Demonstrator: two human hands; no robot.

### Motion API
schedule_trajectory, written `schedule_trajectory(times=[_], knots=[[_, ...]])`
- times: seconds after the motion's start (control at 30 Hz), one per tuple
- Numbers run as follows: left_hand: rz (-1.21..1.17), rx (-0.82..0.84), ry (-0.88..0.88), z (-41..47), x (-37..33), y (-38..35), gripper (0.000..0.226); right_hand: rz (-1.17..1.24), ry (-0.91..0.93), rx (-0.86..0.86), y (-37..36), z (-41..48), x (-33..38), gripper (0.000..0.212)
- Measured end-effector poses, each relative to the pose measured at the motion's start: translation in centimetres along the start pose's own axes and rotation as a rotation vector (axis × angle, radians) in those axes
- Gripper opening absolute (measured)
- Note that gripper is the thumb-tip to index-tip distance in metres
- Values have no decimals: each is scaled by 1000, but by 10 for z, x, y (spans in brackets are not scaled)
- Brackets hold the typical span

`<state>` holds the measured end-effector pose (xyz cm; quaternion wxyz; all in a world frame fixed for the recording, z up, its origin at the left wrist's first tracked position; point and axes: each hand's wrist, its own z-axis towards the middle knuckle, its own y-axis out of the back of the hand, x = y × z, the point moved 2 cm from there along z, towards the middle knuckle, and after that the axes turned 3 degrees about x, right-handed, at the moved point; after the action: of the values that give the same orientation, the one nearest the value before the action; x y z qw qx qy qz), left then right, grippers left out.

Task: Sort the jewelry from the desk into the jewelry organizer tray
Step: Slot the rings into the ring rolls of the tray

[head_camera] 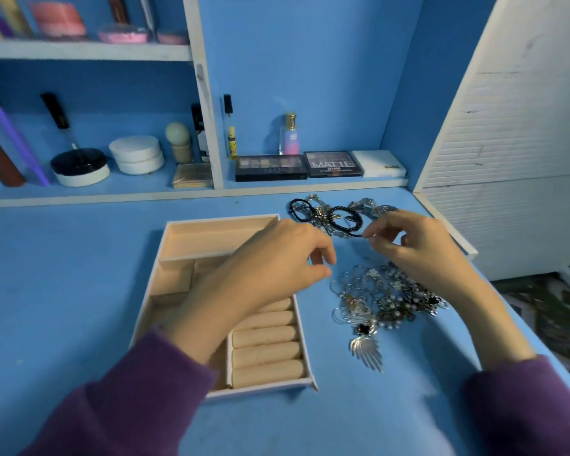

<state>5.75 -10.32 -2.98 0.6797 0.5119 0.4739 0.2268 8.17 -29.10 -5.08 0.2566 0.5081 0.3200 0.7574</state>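
A beige jewelry organizer tray (211, 230) lies on the blue desk, with a long compartment at the back, small cells at the left and padded ring rolls (267, 353) at the front right. My left hand (277, 258) hovers over the tray's right side, fingers curled, nothing visible in it. My right hand (408, 245) pinches the end of a dark bracelet (346, 222) that belongs to a tangle of black and silver bracelets (323, 209) behind the tray. A pile of silver earrings and chains (382, 297) lies under my right wrist, with a fan-shaped silver earring (366, 350) at its near end.
Shelves at the back hold makeup palettes (270, 166), a perfume bottle (289, 133), white jars (137, 154) and brushes. A white slatted panel (507, 126) stands at the right, close to the desk's right edge. Purple sleeves cover both forearms.
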Motion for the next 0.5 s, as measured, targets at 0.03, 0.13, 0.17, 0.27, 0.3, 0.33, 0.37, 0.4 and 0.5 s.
schedule_trajectory(times=[0.03, 0.13, 0.17, 0.27, 0.3, 0.33, 0.37, 0.4, 0.5], knots=[[26, 36, -7, 8, -4, -4, 14, -5, 1, -5, 0, 0, -1, 14], [64, 95, -4, 25, -10, -17, 20, -28, -2, -18, 1, 0, -4, 14], [63, 104, -7, 29, -10, -20, 21, -35, -1, -19, 1, -1, -4, 14], [45, 120, -15, 38, -9, -27, 23, -45, 6, -17, 0, -1, -3, 13], [42, 124, -15, 39, -8, -28, 23, -52, 8, -15, -1, 0, -3, 13], [40, 128, -13, 41, -8, -28, 21, -58, 10, -12, -2, 0, -3, 13], [39, 133, -9, 42, -8, -28, 19, -61, 11, -9, -3, 0, -2, 13], [36, 137, -7, 42, -9, -28, 16, -63, 14, -6, -3, 0, -2, 13], [5, 121, 2, 42, -11, -26, 7, -68, 28, 6, -5, 0, 0, 14]])
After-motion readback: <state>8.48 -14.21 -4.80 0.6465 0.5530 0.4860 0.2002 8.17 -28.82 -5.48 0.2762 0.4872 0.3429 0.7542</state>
